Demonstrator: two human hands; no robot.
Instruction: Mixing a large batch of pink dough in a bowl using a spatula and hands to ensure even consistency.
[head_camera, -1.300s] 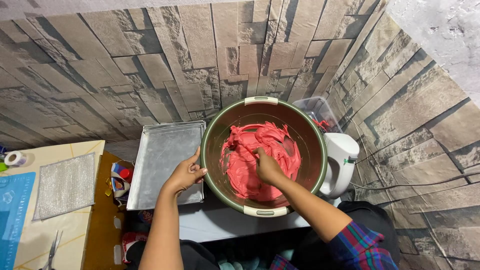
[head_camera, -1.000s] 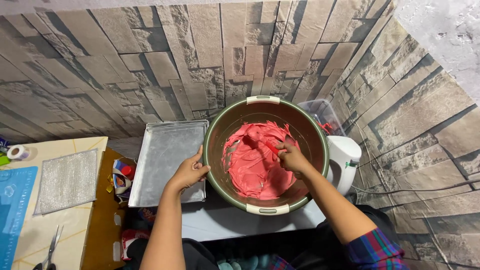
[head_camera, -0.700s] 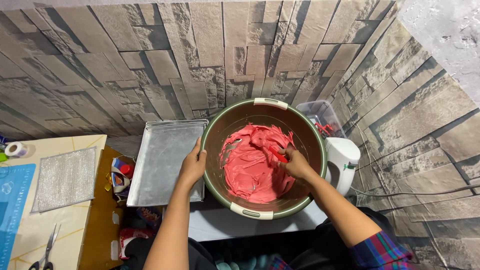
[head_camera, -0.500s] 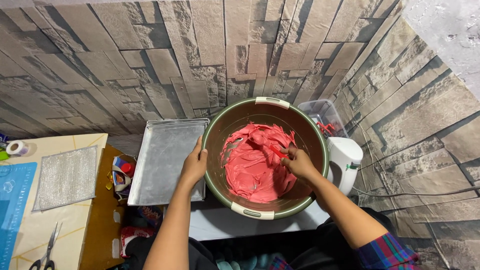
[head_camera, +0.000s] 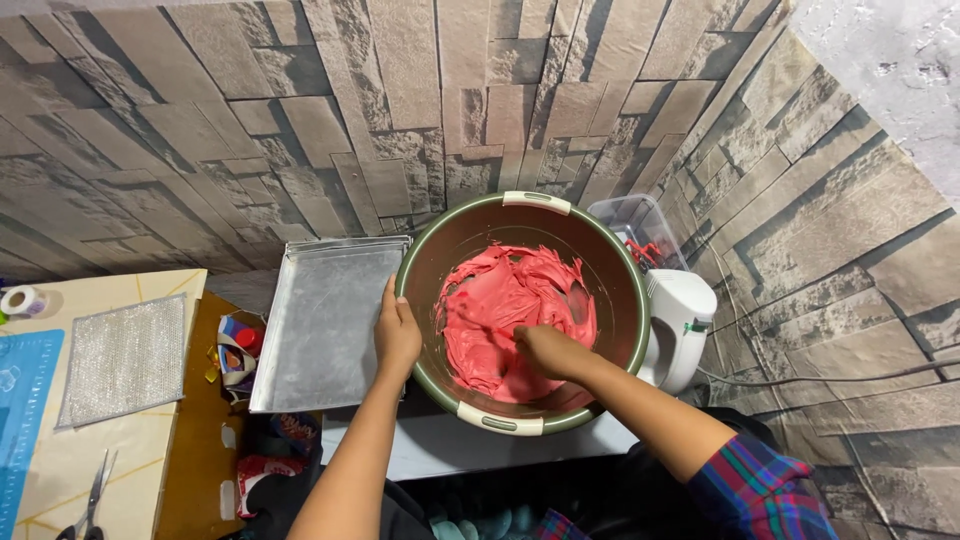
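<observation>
**A:** What's each hand doing here?

**B:** From my feed, the left hand (head_camera: 397, 335) is clamped over the near-left rim of the big green bowl (head_camera: 455, 235), fingers curled on the edge, I'd guess to stop it sliding on the counter (head_camera: 440, 455). The right hand (head_camera: 548, 350) sits down in the pink batter (head_camera: 500, 305), fingers closed; can't tell whether it grips a tool.

**A:** And around it?

**B:** An empty metal baking tray (head_camera: 325, 320) touches the bowl's left side, and a white hand mixer (head_camera: 680, 325) is parked just right.
</observation>
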